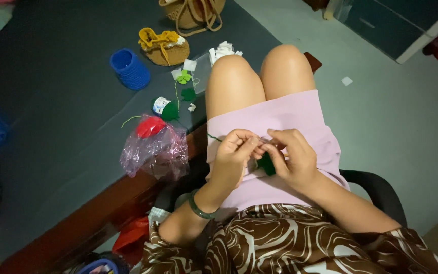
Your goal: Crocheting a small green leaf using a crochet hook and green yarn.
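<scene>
Both my hands meet over my lap on the pink skirt (pixel 290 114). My left hand (pixel 233 155) pinches a thin crochet hook or needle near its fingertips. My right hand (pixel 292 157) holds a small dark green crocheted piece (pixel 266 164) between thumb and fingers. A thin green yarn strand (pixel 214 137) runs from the piece across the skirt toward the bed. A green bangle (pixel 198 208) circles my left wrist.
On the dark bedsheet (pixel 51 127) lie a green yarn ball (pixel 166 108), a pink plastic bag with red yarn (pixel 153 144), a blue crocheted cup (pixel 129 68), a mustard crocheted pouch (pixel 164 46), small green crocheted leaves (pixel 184 77) and a tan bag (pixel 193 12). A black chair arm (pixel 376 187) sits right.
</scene>
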